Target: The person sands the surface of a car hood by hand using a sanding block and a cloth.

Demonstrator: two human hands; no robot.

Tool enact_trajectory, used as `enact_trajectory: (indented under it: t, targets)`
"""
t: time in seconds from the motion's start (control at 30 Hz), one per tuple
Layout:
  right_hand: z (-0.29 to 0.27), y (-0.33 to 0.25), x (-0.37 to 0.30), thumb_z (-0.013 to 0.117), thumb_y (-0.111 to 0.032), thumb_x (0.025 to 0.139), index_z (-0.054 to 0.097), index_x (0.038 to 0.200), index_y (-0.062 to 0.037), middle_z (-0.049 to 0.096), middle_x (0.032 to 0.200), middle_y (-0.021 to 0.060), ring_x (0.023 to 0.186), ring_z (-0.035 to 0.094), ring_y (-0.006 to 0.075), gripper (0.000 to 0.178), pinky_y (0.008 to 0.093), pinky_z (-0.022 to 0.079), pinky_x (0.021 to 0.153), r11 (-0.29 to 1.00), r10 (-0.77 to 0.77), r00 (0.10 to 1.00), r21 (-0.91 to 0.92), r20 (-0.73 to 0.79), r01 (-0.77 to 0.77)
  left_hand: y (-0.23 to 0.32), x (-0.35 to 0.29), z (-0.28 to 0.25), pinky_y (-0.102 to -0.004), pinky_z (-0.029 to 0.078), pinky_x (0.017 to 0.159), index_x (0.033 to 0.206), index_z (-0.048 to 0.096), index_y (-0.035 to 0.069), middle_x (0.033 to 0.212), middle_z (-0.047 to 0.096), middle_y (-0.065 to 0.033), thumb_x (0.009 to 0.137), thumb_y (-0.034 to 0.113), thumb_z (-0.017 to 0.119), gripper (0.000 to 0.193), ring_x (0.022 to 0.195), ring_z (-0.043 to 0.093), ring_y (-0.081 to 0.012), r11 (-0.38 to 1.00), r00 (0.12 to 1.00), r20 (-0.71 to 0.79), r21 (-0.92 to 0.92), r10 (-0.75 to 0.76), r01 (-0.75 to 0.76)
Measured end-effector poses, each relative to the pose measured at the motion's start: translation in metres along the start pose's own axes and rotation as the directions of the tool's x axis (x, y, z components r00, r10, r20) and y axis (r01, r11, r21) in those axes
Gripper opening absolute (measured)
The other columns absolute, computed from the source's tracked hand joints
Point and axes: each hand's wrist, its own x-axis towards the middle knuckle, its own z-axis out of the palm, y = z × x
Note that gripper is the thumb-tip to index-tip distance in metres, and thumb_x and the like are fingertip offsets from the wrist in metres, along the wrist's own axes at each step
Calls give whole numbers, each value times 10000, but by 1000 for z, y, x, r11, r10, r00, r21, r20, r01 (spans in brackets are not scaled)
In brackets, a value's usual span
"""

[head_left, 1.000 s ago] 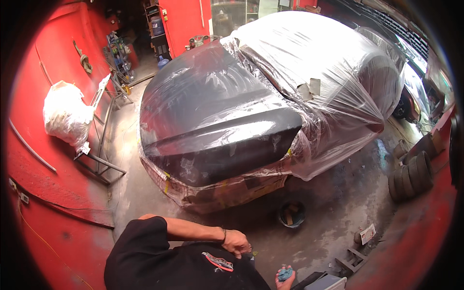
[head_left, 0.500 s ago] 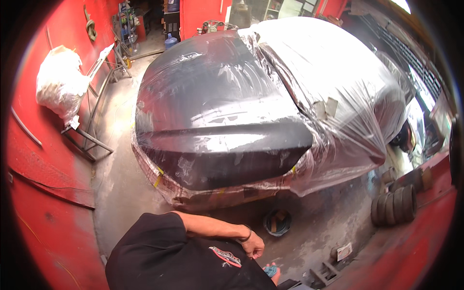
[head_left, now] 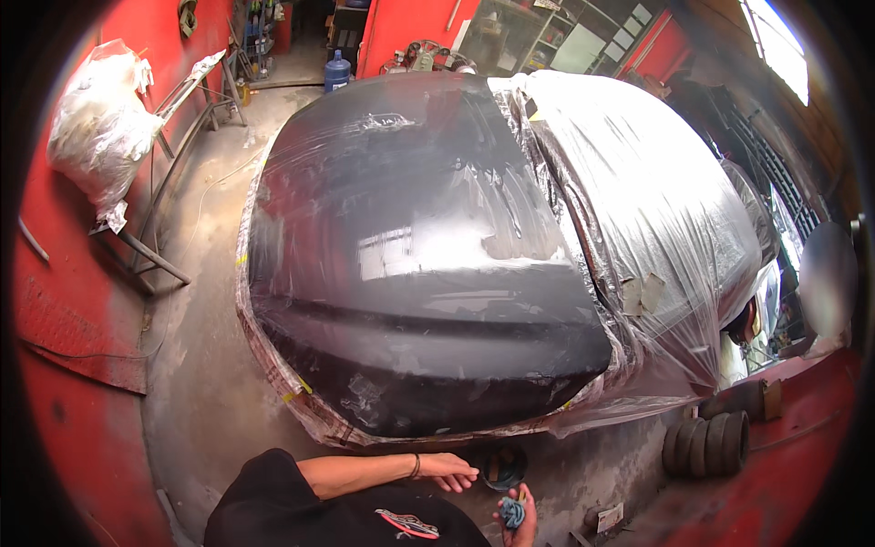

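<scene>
My left hand (head_left: 448, 470), with a dark band at the wrist, reaches across in front of my black shirt. Its fingers are stretched out and hold nothing. Close to its right, my right hand (head_left: 524, 524) is closed around a crumpled blue-grey cloth (head_left: 512, 512). A dark round bucket (head_left: 516, 471) stands on the floor just past both hands, with brownish pieces inside. Beyond it is a car with a dark, matte, wet-looking hood (head_left: 410, 319). Clear plastic sheeting (head_left: 652, 173) covers the rest of the car, and taped masking runs along the hood's edge.
Several stacked tires (head_left: 706, 445) lie at the right by a red wall. On the left, a metal stand (head_left: 155, 260) bears a plastic-wrapped bundle (head_left: 102, 128). A blue water jug (head_left: 336, 71) stands at the back. Concrete floor (head_left: 196, 365) runs along the car's left side.
My left hand has straightened its fingers from a curled pose. My right hand with the cloth has come further into view, nearer the bucket. The whole view has shifted, with the car lower in it.
</scene>
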Motion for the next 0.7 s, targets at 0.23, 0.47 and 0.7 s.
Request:
enact_trajectory:
  t: [0.23, 0.47, 0.7]
  targets:
    - [172, -48, 4, 622, -70, 1000, 659, 1464, -17, 692, 1390, 105, 1250, 641, 203, 469, 333, 479, 1124, 579, -304, 908, -701, 288, 416, 40, -1, 13, -511, 585, 1100, 1670, 443, 112, 1571, 580, -126, 1081, 673, 589, 827, 1319, 678, -308, 747, 964, 227, -663, 136, 51]
    - [195, -65, 5, 573, -290, 1047, 682, 1408, -48, 667, 1404, 64, 1224, 645, 203, 448, 378, 520, 1022, 765, -363, 932, -580, -25, 282, 58, -18, -24, -388, 655, 968, 1600, 545, 162, 1420, 662, -90, 1118, 255, 636, 498, 1220, 734, -240, 774, 982, 113, -632, 151, -46]
    - [194, -68, 8, 537, -353, 1108, 623, 1481, 9, 639, 1195, 77, 954, 661, 163, 526, 356, 600, 780, 905, -301, 952, -331, -57, 266, 77, -31, -38, -268, 587, 744, 1279, 798, 126, 1174, 730, -18, 1072, 317, 677, 307, 1007, 721, -95, 973, 981, 110, -189, 157, -134]
